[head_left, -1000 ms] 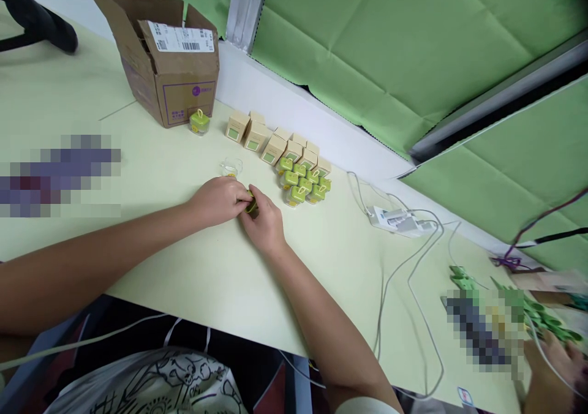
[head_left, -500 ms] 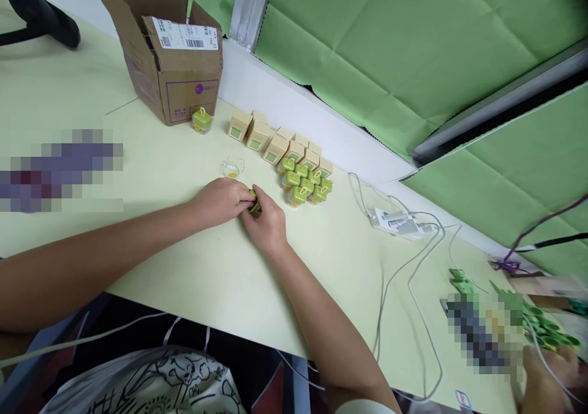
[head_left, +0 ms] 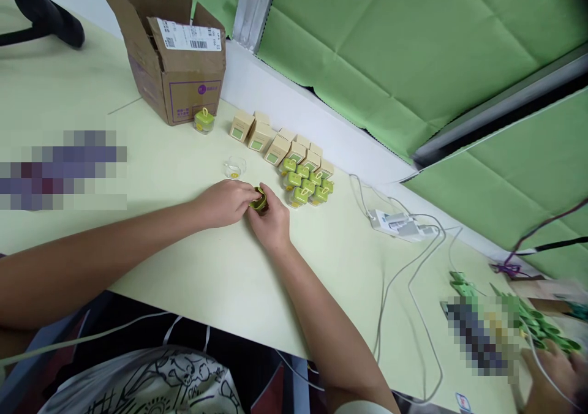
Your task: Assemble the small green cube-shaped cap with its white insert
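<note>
A small green lid (head_left: 260, 204) is between my two hands low over the table; its darker hollow side seems to face up. My right hand (head_left: 272, 221) is closed around its right edge. My left hand (head_left: 225, 204) has its fingertips pressed at the lid's left side and partly inside; what those fingertips pinch, if anything, is hidden. Just beyond my left hand stands a clear lidless cup (head_left: 235, 168) with a yellow mark. Several clear containers with green lids (head_left: 301, 195) are grouped to the right of my hands, and one more green-lidded container (head_left: 204, 120) stands farther back.
Small cardboard boxes (head_left: 277, 150) line the wall. An open carton (head_left: 193, 89) stands at back left. A power strip (head_left: 397, 224) with white cables lies to the right. At far right, another person's hand (head_left: 551, 371) is near green pieces (head_left: 542, 328).
The lid has tipped so more of its hollow inside shows between my hands. Both hands have shifted slightly right, and the left fingers have moved a little over the lid.
</note>
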Motion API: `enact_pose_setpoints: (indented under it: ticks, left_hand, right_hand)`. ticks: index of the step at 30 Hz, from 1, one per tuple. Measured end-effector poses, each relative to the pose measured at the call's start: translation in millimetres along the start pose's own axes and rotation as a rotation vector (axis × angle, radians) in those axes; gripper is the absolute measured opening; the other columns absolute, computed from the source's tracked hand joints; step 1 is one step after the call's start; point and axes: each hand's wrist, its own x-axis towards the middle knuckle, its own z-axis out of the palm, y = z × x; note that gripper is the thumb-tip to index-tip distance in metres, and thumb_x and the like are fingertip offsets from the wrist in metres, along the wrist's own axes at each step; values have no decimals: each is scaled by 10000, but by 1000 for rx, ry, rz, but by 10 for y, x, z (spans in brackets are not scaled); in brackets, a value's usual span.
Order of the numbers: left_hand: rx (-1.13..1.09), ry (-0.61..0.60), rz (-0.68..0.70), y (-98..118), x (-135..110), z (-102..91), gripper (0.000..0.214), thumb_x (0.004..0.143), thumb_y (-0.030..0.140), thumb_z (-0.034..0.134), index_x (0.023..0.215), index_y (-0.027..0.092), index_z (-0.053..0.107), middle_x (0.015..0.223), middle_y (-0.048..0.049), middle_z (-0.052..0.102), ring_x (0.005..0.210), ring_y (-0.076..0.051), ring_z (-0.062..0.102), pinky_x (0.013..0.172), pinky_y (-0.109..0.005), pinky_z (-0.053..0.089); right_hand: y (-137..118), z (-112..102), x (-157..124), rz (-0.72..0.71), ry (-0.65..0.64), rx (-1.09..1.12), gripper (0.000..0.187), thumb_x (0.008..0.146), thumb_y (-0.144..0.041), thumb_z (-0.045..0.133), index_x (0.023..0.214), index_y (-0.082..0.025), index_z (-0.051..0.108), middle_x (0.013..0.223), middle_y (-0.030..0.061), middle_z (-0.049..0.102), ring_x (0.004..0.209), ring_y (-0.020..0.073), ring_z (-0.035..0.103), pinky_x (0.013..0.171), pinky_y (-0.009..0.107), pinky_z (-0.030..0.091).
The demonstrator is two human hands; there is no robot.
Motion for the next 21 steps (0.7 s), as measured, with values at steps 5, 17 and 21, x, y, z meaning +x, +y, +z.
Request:
enact_pose_setpoints:
  ticks: [5, 17, 21]
  left_hand:
    - [-89, 30, -48, -17, 7, 11, 335, 960, 153, 459, 1114, 193, 753, 1093, -46, 782, 974, -212, 725, 859, -349, 543]
    - [-282, 65, -153, 44, 14, -36, 314, 918, 157, 491, 1023, 213, 782, 973, 7, 803, 842, -163, 728, 749, -281, 523]
    - [-318, 83, -204, 59, 27, -40, 313, 905, 160, 504, 1021, 205, 791, 969, 3, 805, 861, -174, 732, 764, -289, 526]
  right_hand:
    - [-1, 2, 0, 0, -5, 1, 553, 853, -277, 651, 1393, -194, 566, 1143, 108, 763, 902, 214, 717, 852, 400, 619]
    - [-24, -3, -1, -13, -6, -11, 540, 858, -287, 649, 1381, -177, 574, 1109, 101, 764, 847, 193, 708, 814, 370, 618]
    - [-23, 1, -2, -37, 4, -23, 544, 859, -280, 649, 1382, -147, 574, 1105, 113, 762, 852, 191, 709, 807, 360, 621]
